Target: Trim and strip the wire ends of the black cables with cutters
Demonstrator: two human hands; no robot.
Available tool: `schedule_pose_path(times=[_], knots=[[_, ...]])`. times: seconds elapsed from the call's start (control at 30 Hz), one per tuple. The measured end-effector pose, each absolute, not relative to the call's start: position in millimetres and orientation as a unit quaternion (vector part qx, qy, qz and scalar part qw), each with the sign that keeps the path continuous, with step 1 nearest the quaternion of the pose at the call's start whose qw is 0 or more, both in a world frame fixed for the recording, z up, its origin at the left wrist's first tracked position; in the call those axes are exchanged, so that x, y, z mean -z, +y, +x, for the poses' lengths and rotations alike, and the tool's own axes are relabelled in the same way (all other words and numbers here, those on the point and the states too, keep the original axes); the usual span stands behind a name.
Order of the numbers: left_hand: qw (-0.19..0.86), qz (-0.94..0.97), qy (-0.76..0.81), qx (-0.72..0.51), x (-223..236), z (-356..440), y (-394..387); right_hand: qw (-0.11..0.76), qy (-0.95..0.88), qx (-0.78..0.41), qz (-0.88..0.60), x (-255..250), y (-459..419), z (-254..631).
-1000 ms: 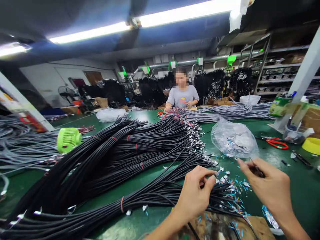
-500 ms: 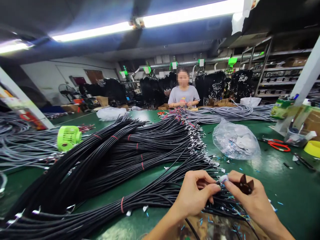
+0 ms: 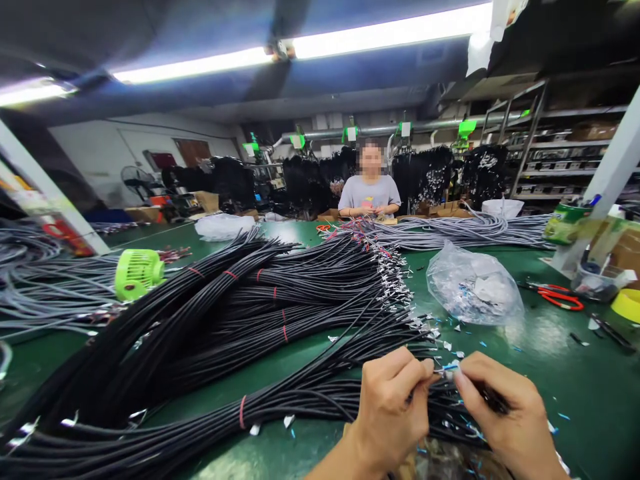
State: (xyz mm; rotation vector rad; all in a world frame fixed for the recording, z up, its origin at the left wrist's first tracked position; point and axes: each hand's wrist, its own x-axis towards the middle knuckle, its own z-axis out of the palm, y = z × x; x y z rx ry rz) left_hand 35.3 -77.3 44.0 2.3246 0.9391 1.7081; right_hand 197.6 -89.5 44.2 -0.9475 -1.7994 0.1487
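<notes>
My left hand (image 3: 393, 403) is closed in a pinch round the end of a black cable (image 3: 320, 373) at the near edge of the green table (image 3: 575, 380). My right hand (image 3: 500, 417) meets it fingertip to fingertip, pinching a small white and blue piece (image 3: 450, 369) at the cable's tip, with a dark object tucked under its fingers. Both hands sit over the stripped ends of a large pile of bundled black cables (image 3: 225, 313) tied with red bands.
A clear plastic bag (image 3: 473, 285) of small parts lies right of the cable ends. Red scissors (image 3: 560, 295), a yellow bowl (image 3: 627, 303) and a green fan (image 3: 136, 272) are on the table. Grey cables (image 3: 465, 229) lie at the far side, where another person (image 3: 370, 190) works.
My right hand came in from the right and closed against my left hand at the cable tip. The dark object it showed half a second ago is now mostly hidden.
</notes>
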Motion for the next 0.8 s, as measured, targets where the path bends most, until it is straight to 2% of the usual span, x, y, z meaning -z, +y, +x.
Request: schedule_pose_path(times=[0.07, 0.27, 0.5, 0.67, 0.8], knots=[[0.089, 0.750, 0.328, -0.567, -47.4, 35.5, -78.8, 0.510, -0.754, -0.043, -0.411, -41.2, -87.3, 200.1], [0.302, 0.661, 0.425, -0.540, -60.0, 32.3, -78.8, 0.449, -0.757, 0.106, -0.462, -28.9, -82.6, 205.3], [0.462, 0.630, 0.400, -0.480, -55.9, 31.4, -75.7, 0.424, -0.751, 0.258, -0.436, -23.4, -86.4, 202.6], [0.516, 0.588, 0.405, -0.473, -58.6, 32.4, -72.7, 0.415, -0.765, 0.247, -0.426, -20.8, -87.0, 206.7], [0.485, 0.596, 0.409, -0.492, -59.1, 31.7, -72.2, 0.479, -0.752, 0.151, -0.427, -26.1, -88.0, 206.3]])
